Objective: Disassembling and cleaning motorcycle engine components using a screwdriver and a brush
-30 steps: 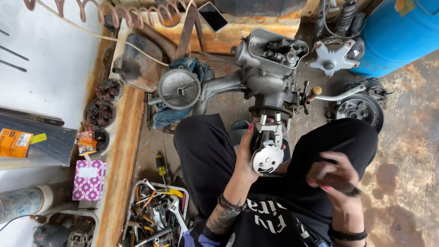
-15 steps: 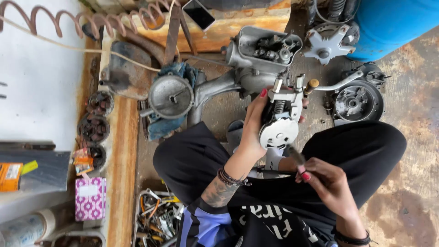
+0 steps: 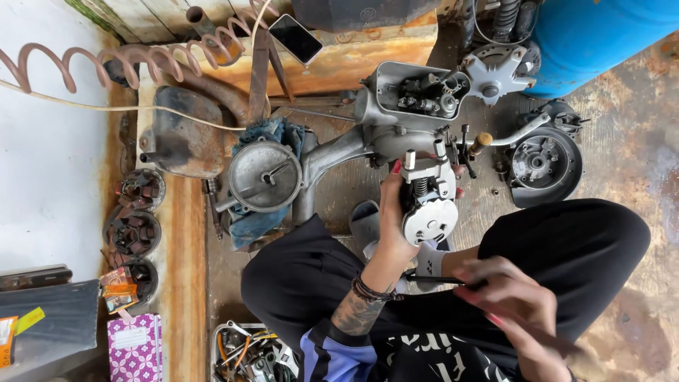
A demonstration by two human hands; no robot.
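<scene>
Left hand (image 3: pixel 393 225) clamps round grey metal engine part w/ springs (image 3: pixel 428 205) upright above lap, right hand (image 3: pixel 511 305), blurred, pinches thin dark rod tool (image 3: pixel 433 280) just below it; better keep part steady, tool straight.

A flat black rectangular phone with a dark, unlit screen (image 3: pixel 298 38) lies tilted on the rusty orange ledge at the top. At the lower left stands a purple-and-white patterned carton with a pale label (image 3: pixel 134 347), just above it a small orange packet (image 3: pixel 117 288). At the left edge shows an orange box with a yellow tag (image 3: pixel 17 329).
</scene>
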